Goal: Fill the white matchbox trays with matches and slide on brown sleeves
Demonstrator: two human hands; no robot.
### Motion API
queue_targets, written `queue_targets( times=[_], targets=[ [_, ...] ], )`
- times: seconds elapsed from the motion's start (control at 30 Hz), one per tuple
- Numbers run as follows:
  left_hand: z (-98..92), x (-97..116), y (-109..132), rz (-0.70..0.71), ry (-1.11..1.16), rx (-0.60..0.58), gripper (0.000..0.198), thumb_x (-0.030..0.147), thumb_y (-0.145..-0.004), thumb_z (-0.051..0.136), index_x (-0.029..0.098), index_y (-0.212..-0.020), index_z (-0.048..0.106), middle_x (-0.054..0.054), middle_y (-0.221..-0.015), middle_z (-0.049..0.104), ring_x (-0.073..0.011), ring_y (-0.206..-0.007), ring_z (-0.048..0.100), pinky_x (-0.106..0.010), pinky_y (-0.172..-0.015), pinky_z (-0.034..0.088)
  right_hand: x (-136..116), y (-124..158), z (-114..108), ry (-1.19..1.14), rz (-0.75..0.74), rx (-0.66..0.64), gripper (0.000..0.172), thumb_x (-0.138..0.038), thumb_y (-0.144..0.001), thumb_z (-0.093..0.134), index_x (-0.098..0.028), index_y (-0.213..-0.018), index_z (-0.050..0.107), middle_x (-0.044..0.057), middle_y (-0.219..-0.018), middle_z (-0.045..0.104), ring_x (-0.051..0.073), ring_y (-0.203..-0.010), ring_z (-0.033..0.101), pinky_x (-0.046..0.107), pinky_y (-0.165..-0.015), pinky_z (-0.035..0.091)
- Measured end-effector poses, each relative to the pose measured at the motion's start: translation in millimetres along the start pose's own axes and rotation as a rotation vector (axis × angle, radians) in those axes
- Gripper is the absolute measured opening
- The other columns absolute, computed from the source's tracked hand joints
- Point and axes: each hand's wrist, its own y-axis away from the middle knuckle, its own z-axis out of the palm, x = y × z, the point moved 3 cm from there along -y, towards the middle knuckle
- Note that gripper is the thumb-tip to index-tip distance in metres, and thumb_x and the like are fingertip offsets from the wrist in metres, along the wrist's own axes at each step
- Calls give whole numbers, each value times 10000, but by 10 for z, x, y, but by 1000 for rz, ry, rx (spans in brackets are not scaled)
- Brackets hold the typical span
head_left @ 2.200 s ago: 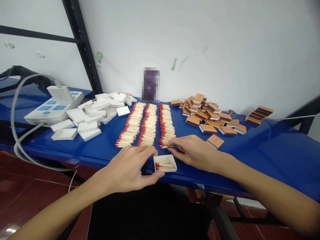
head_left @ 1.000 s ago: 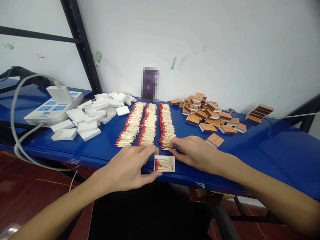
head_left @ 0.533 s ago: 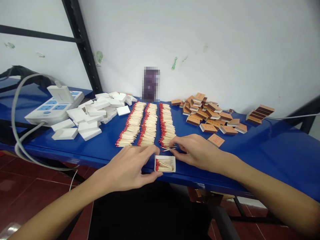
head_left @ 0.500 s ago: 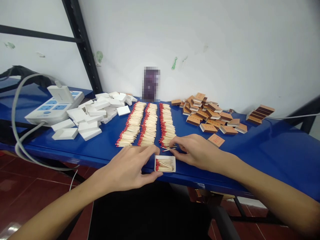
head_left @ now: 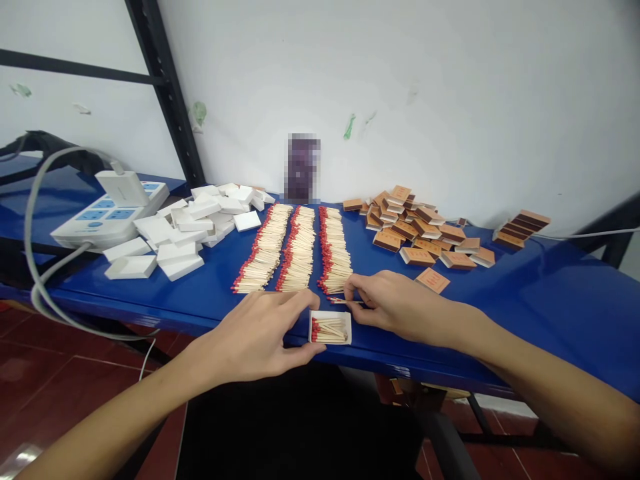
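Note:
My left hand (head_left: pixel 273 333) grips the left end of a small white matchbox tray (head_left: pixel 349 327) between thumb and fingers at the table's front edge. Inside the tray lie several red-tipped matches (head_left: pixel 330 330), their heads to the left. Just behind it, my right hand (head_left: pixel 383 300) pinches a few matches (head_left: pixel 337 301) with thumb and forefinger, heads pointing left. Beyond the hands, loose matches are laid out in three long rows: a left row (head_left: pixel 265 250), a middle row (head_left: pixel 299 250) and a right row (head_left: pixel 335 247).
White empty trays (head_left: pixel 200 217) are heaped at the left, beside a power strip (head_left: pixel 100 217) with a plugged-in charger (head_left: pixel 123 189) and cable. Orange-brown matchbox sleeves (head_left: pixel 410 223) pile up at the right, with a small stack (head_left: pixel 523 227) farther right. A blurred dark object (head_left: pixel 302 170) leans on the wall.
My right hand has drawn slightly back and right from the right row, and the pinched matches now lie closer together. My left hand and the tray stay put.

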Motion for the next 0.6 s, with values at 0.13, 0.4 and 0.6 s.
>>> queue_targets(
  times=[0.13,0.4,0.6],
  targets=[
    [8,-7,-4,-6,-7,-1,286,388,-870,649,234,-1049,487,59,-735,492,-137,-593,491,-241,-570,330,26,26,-34,23,-45,-26,58,-203,-911,530,-206,-856,512,-26,-713,564,118,-599,470,247,-568,273],
    [16,2,1,-58,1,-7,305,421,-857,654,233,-1053,516,54,-731,507,-150,-607,506,-257,-576,328,-267,80,-191,-39,-153,-12,36,-198,-902,553,-207,-870,538,-65,-622,513,96,-519,411,235,-534,271],
    [15,-5,-15,-62,8,-12,292,418,-853,659,227,-1017,511,55,-735,509,-148,-608,502,-258,-569,319,-400,63,-110,65,-196,-41,76,-178,-884,581,-204,-829,536,-44,-688,608,109,-565,488,254,-538,254]
  ],
)
